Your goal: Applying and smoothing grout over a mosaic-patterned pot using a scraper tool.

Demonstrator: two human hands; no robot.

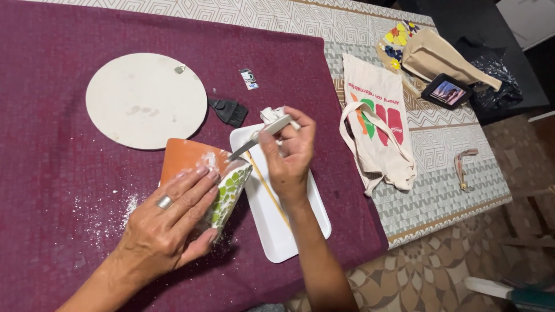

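We see two hands at work over a maroon cloth (pixel 58 190) on the table. Our left hand (pixel 173 222), one ring on it, lies flat with fingers spread, pressing down on one orange pot (pixel 188 156) covered partly with green mosaic pieces, at lower centre of the frame. Our right hand (pixel 292 153) is closed around one metal blade (pixel 260 137), its tip touching the pot's rim. Beneath sits one white tray (pixel 295 225) holding one thin wooden stick (pixel 270 190). At upper left lies one white round disc (pixel 144 101); beside it, one black brush (pixel 228 111). One printed cloth bag (pixel 376 115) lies at right.
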